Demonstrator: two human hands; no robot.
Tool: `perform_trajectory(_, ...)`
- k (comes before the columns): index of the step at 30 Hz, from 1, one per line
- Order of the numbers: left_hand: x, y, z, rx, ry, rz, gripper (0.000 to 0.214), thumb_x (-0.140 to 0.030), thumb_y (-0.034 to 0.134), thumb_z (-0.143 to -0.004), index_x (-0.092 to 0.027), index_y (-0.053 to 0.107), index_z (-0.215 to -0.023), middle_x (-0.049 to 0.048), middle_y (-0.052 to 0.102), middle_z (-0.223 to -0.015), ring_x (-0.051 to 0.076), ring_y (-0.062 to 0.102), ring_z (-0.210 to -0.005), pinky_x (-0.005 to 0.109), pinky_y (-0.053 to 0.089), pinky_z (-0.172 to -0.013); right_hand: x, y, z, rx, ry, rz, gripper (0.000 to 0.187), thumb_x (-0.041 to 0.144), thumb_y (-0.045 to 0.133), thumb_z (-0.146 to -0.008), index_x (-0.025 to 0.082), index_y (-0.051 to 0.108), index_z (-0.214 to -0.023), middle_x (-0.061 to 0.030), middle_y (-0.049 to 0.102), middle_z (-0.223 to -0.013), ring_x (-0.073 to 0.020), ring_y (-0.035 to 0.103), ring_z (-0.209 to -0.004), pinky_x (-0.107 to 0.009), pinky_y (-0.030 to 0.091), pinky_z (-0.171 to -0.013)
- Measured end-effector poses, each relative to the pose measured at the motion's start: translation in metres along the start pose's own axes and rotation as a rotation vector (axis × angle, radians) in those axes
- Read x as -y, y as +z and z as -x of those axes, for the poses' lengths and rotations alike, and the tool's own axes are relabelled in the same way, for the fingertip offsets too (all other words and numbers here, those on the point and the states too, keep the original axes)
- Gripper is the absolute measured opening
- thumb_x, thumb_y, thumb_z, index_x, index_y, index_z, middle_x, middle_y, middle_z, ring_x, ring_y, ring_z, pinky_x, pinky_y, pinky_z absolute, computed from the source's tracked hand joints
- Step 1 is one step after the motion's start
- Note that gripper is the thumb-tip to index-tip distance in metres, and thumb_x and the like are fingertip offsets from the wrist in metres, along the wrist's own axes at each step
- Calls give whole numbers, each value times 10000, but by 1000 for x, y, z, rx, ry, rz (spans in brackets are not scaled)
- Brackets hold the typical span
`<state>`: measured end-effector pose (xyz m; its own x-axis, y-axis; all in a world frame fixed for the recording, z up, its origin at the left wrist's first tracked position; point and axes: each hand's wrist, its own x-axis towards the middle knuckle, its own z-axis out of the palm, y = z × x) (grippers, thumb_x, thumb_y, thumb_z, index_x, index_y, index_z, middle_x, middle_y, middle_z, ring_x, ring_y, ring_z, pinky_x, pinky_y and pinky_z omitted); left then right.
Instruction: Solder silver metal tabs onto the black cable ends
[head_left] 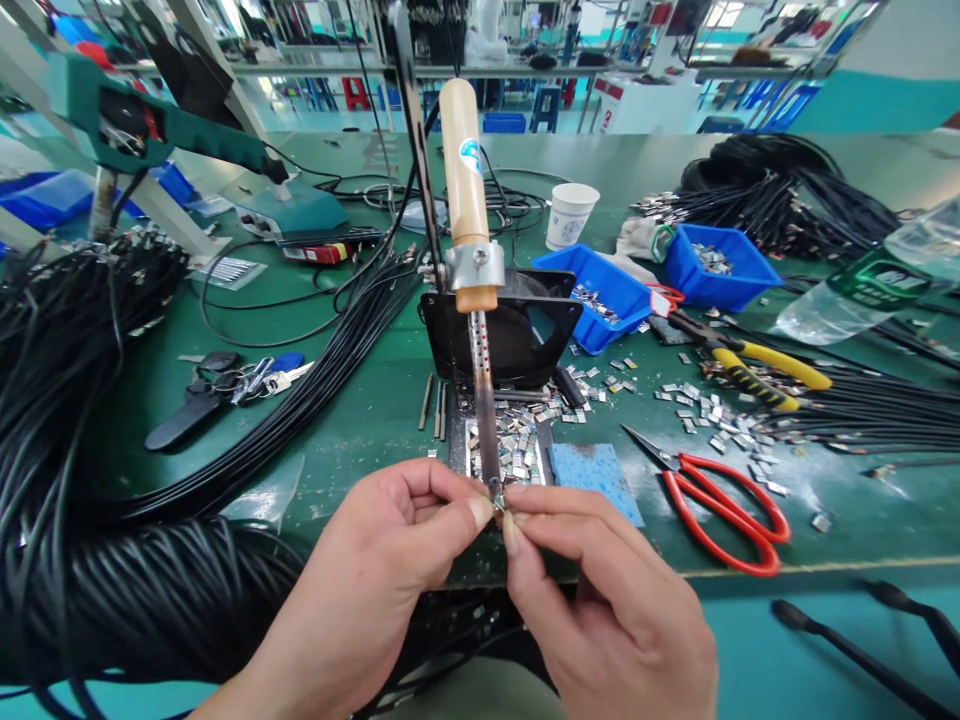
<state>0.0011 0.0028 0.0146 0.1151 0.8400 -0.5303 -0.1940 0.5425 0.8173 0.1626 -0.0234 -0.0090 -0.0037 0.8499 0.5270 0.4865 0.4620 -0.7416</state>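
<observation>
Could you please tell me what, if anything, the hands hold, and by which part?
Left hand and right hand seemingly pinch a small metallic piece; gripped part unclear.

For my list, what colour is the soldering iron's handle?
Pale beige; the head view shows the soldering iron's handle best.

I'm getting bright, fairly even light over the green counter, with a pale sheen toward its far edge. The clear bottle catches glare and stretches toward my right border. A distant blue stool looks soft, the coiled black cables sink dark, and the tiny metal piece barely resolves.
</observation>
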Motion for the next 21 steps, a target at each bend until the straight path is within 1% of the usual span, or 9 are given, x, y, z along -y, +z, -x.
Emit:
perform_trajectory(3, 1, 0, 0, 13, -4, 1, 244, -323, 816, -821, -181, 670, -685, -102, 363, -532, 96, 215, -527, 214, 242, -487, -1, -1, 1, -13, -2, -15, 201, 10, 709, -840, 199, 732, -905, -45, 811, -992, -157, 789, -875, -242, 669, -821)
perform_trajectory(8, 2, -1, 0, 21, 4, -15, 243, -319, 795, -844, -179, 664, -696, -99, 370, -535, 100, 220, -534, 216, 233, -487, -3, -4, 4, 23, 6, -16, 223, 3, 721, -826, 196, 729, -939, -45, 804, -1030, -151, 781, -927, -231, 656, -854)
perform_trajectory(14, 2, 0, 0, 12, -1, -6, 233, -317, 803, -834, -177, 674, -699, -104, 364, -530, 94, 210, -525, 211, 232, -480, -3, -4, 8, 18, 27, -32, 222, 1, 725, -824, 195, 729, -930, -40, 800, -1039, -143, 776, -919, -225, 652, -849)
perform_trajectory(21, 2, 0, 0, 13, -3, 12, 238, -317, 828, -812, -176, 679, -691, -105, 370, -531, 87, 210, -522, 191, 249, -476, -2, -2, 5, 10, 21, -29, 218, -6, 724, -823, 184, 734, -927, -47, 800, -1030, -142, 775, -924, -213, 644, -855)
